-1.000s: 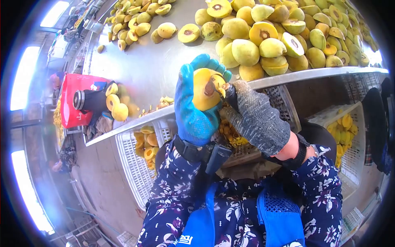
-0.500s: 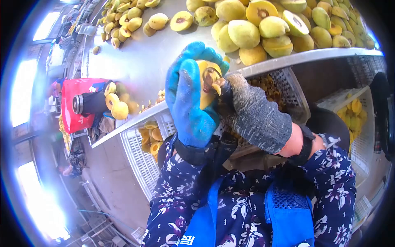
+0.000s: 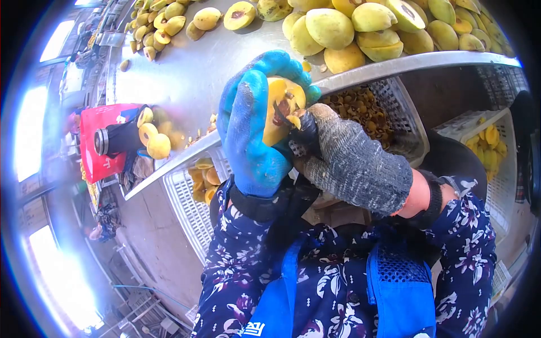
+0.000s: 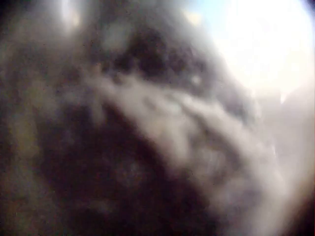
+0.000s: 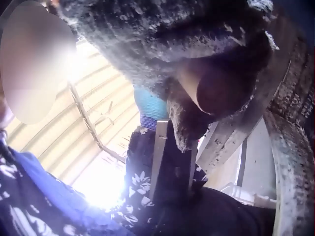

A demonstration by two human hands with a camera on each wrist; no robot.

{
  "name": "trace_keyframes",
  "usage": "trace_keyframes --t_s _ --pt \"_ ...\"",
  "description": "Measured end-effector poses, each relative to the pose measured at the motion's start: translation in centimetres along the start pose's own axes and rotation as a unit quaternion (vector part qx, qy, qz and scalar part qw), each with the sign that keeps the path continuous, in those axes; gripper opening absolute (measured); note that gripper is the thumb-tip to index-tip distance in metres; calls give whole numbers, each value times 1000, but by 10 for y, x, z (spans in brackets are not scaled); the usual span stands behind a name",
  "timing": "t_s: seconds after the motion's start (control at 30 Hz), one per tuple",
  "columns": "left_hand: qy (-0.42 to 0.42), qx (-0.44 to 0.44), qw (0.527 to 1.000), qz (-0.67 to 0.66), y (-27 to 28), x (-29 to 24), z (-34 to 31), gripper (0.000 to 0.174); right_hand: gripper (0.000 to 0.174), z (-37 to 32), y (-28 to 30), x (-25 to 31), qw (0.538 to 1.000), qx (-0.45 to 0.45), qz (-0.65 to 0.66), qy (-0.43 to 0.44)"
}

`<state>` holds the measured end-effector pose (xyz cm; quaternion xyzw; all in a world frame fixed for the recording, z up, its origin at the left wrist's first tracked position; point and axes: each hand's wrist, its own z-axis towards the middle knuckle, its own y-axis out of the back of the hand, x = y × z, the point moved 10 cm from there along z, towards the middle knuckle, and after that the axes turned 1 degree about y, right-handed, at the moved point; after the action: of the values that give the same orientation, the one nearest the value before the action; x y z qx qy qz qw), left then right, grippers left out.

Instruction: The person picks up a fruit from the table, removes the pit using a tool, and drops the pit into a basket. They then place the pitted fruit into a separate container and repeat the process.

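Observation:
In the head view the left hand [image 3: 251, 129], in a blue glove, grips a yellow halved fruit [image 3: 276, 128] with its cut face turned to the right. The right hand [image 3: 355, 155], in a grey knit glove with dark fingertip covering, holds a small dark curved tool [image 3: 280, 112] against the brown centre of that face. A bit of yellow flesh [image 3: 294, 120] sits by the tool. The tool's handle is mostly hidden in the fingers. The right wrist view shows the grey glove [image 5: 162, 44] close up; the left wrist view is too blurred to read.
Halved fruits [image 3: 329, 28] are heaped on the metal table [image 3: 186, 73], whose raised edge runs under the hands. Below it stand a crate of brown scraps [image 3: 414, 121], a white crate at left [image 3: 189, 211] and one at right [image 3: 499, 191]. A red bag [image 3: 93, 138] lies at left.
Both hands, with the fruit and tool, have shifted a little left in the head view. The left hand has turned the fruit slightly, and the crate of scraps shows more.

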<state>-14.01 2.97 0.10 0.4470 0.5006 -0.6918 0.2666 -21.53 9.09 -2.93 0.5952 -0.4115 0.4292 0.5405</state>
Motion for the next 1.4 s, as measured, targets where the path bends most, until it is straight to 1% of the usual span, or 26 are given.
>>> trace_keyframes --t_s 0.03,0.17,0.23,0.27,0.33,0.37,0.43,0.47,0.53,0.57,0.6,0.63,0.67,0.7,0.73,0.77,0.83,0.93,0.97,1.0,1.03,1.13,1.27,1.33,1.37,1.4 --pt "21 -2 1000 -4 0 3 -1 32 41 -1 -2 -2 1000 12 0 -16" --pt "4 -9 999 37 2 4 -2 31 42 -5 1 -1 998 39 10 -41" --pt "-79 30 989 118 -7 -10 -3 28 42 -7 -9 -2 988 108 77 -81" --pt "-78 29 990 118 -6 -10 -3 28 42 -8 -11 -6 988 109 77 -81" --pt "20 28 999 39 0 7 -2 27 43 -7 -8 1 996 79 49 -12" --pt "19 27 999 39 1 6 -2 27 43 -8 -5 2 996 80 49 -12" --pt "72 45 996 27 0 13 -1 28 44 -13 -9 -6 981 134 87 -109" --pt "72 42 996 27 1 10 -1 28 44 -15 -11 -9 981 137 87 -110" --pt "143 82 978 129 -3 19 -2 40 44 -22 -18 -15 976 146 122 -110" --pt "159 84 975 132 -4 20 -4 40 44 -23 -18 -15 975 150 122 -110" --pt "159 80 975 131 -3 19 -3 40 44 -27 -21 -16 966 167 153 -128" --pt "163 109 971 134 -7 21 -2 41 45 -29 -24 -15 954 185 185 -145" --pt "167 136 967 136 -11 22 -2 41 45 -29 -23 -11 953 190 183 -146" --pt "167 132 968 135 -8 20 0 41 45 -31 -22 -13 949 197 166 -181" --pt "180 160 960 142 -11 22 0 40 46 -33 -22 -17 944 204 148 -215" --pt "192 187 952 150 -14 25 -2 38 46 -33 -22 -19 943 207 146 -216" --pt "191 179 953 150 -13 26 -1 38 46 -40 -35 -20 895 244 287 -240" --pt "175 153 965 122 -17 25 -2 37 47 -40 -37 -14 885 262 327 -200" --pt "160 131 974 93 -15 22 -2 37 47 -40 -38 -12 885 264 326 -201" --pt "160 129 974 92 -14 22 -2 37 48 -37 -36 -13 902 250 288 -202" --pt "156 143 973 93 -15 23 0 38 49 -35 -32 -13 918 234 250 -203" --pt "163 171 965 116 -17 23 0 40 50 -35 -26 -13 927 227 186 -233" --pt "170 205 954 139 -21 25 -4 43 48 -42 -25 -12 916 248 220 -227" --pt "174 208 954 132 -24 22 -6 43 39 -50 -33 -10 872 283 302 -261" --pt "178 212 953 124 -26 21 -9 43 39 -48 -29 -5 872 284 300 -262" --pt "177 211 953 123 -28 18 -10 43 39 -54 -28 -2 847 325 280 -314"
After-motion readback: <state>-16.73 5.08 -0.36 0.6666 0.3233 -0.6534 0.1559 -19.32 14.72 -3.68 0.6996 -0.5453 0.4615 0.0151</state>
